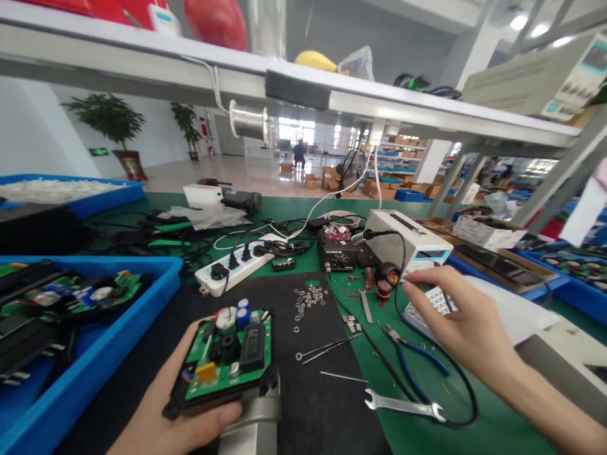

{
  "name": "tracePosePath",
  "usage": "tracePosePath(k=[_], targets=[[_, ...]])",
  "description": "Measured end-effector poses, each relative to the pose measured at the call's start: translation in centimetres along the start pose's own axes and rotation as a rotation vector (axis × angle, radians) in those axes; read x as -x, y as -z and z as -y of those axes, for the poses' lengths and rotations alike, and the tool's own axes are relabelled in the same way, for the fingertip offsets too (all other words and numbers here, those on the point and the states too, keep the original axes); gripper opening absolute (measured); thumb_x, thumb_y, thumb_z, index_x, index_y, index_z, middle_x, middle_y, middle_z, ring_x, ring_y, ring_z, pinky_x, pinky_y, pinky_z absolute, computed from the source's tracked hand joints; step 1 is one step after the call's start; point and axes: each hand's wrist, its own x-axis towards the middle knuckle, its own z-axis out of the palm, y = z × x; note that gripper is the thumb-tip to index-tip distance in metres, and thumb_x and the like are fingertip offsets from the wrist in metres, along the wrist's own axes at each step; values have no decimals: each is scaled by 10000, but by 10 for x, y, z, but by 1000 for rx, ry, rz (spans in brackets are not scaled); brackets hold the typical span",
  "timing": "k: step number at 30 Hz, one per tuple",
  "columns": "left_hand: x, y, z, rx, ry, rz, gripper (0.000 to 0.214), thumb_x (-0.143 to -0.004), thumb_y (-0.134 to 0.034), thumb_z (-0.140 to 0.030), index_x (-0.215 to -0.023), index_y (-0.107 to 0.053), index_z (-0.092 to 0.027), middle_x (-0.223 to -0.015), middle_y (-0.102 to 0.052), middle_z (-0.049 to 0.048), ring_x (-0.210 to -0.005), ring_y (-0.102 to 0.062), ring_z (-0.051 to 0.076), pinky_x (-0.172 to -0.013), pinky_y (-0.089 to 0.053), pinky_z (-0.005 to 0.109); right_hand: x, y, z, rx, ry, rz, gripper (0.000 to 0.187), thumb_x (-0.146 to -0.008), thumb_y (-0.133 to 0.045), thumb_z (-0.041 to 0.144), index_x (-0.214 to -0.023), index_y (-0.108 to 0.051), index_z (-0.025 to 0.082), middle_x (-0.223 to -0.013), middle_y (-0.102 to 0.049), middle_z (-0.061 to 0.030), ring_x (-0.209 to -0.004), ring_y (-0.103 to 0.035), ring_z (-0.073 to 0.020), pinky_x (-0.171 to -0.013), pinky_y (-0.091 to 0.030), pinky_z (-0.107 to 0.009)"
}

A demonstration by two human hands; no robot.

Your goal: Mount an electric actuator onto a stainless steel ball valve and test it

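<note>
My left hand [190, 414] grips a black housing [173, 404] from below, with a green circuit board [215, 382] facing up in it. Blue capacitors, a black coil and a black relay-like block sit on the board. Under the housing is a grey metal body [251, 430], partly cut off by the lower edge. My right hand [467, 316] hovers over the right side of the bench, thumb and forefinger tips close together; anything between them is too small to make out. Beneath it lies a light tray of small metal parts [422, 309], partly covered by the hand.
Washers [310, 300], tweezers [329, 347] and a thin rod [344, 377] lie on the black mat. To the right are blue-handled pliers [417, 363], a wrench [403, 404] and a looping black cable. A soldering station [339, 256] stands behind; a blue bin [90, 360] of boards is left.
</note>
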Motion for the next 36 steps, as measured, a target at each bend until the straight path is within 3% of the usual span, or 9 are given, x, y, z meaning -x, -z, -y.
tracePosePath(k=[4, 7, 10, 14, 19, 24, 27, 33, 36], targets=[[-3, -20, -26, 44, 34, -95, 816, -649, -906, -598, -1303, -607, -211, -1136, -786, 70, -1016, -754, 313, -854, -607, 339, 5, -61, 31, -100, 85, 160, 124, -1064, -579, 313, -1048, -671, 232, -963, -738, -61, -927, -692, -249, -839, -539, -391], [-8, -23, -33, 88, 29, -97, 755, -677, -901, -575, -1255, -611, -186, -1135, -785, 82, -1028, -749, 303, -886, -592, 346, 9, -99, 31, -120, 59, 286, 154, -1074, -553, 315, -1053, -678, 227, -1001, -752, -65, -980, -690, -264, -879, -541, -415], [-18, -18, -30, 106, 7, -87, 706, -719, -896, -537, -1259, -623, -172, -1169, -783, 95, -1071, -739, 314, -914, -577, 366, 15, -121, 25, -129, 47, 362, 181, -1069, -556, 331, -1033, -703, 231, -996, -763, -64, -973, -693, -276, -879, -549, -435], [-42, -16, -16, 205, 38, -56, 630, -786, -876, -500, -1287, -673, -178, -1218, -786, 97, -1150, -725, 323, -976, -558, 381, 25, -127, 21, -179, 102, 473, 189, -1056, -590, 346, -1001, -738, 241, -996, -756, -60, -976, -676, -275, -904, -544, -457], [-66, -27, 1, 432, 110, -109, 614, -846, -839, -501, -1353, -685, -189, -1291, -770, 120, -1208, -717, 321, -1009, -564, 385, 40, -125, 15, -247, 188, 593, 203, -1052, -606, 422, -1072, -753, 284, -1081, -732, -62, -1036, -645, -275, -912, -561, -452], [-74, -34, 10, 508, 135, -152, 627, -853, -838, -521, -1355, -682, -181, -1147, -810, 122, -1101, -763, 299, -963, -597, 381, 51, -130, 5, -260, 230, 594, 215, -1034, -625, 473, -1091, -763, 318, -1099, -720, -59, -1036, -647, -274, -899, -588, -437], [-73, -34, 13, 539, 146, -166, 634, -854, -837, -522, -1365, -667, -186, -1181, -802, 125, -1050, -778, 287, -930, -613, 377, 54, -132, 2, -263, 261, 578, 220, -1036, -617, 485, -1084, -769, 333, -1084, -719, -52, -1011, -659, -260, -864, -605, -401], [-71, -34, 14, 524, 85, -175, 612, -848, -848, -504, -1340, -676, -182, -1347, -742, 131, -1241, -709, 314, -1012, -581, 376, 55, -133, 3, -281, 324, 533, 232, -1043, -603, 496, -1065, -772, 339, -1059, -722, -40, -974, -676, -231, -809, -616, -329], [-70, -34, 12, 503, 74, -179, 620, -845, -847, -509, -1343, -678, -179, -1343, -742, 133, -1221, -714, 313, -1021, -573, 387, 55, -133, 4, -302, 342, 521, 239, -1054, -587, 492, -1049, -769, 336, -1045, -730, -28, -964, -679, -220, -808, -614, -310]])
